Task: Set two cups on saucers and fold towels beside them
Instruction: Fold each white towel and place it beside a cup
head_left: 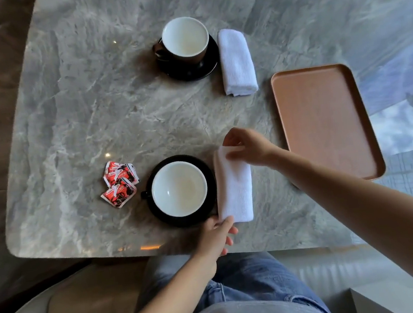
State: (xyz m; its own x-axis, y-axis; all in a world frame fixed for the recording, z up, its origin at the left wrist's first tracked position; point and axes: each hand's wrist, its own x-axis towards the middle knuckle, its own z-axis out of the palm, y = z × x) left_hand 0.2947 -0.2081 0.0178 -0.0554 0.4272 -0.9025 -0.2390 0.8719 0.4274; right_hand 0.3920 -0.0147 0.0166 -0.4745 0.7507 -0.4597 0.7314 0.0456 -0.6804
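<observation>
Head view: the near towel (234, 189) lies folded just right of the near saucer (182, 222), which bears the near cup (179, 188); the left hand (216, 237) pinches the towel's near end, the right hand (247, 148) its far end; the far towel (236, 61) lies beside the far cup (184, 36).

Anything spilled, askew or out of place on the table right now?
Nothing spilled. The crumpled red-and-white sachets lie in a loose heap left of the near white-lined black cup, which looks untidy. The right hand pinches the near white folded towel.
</observation>
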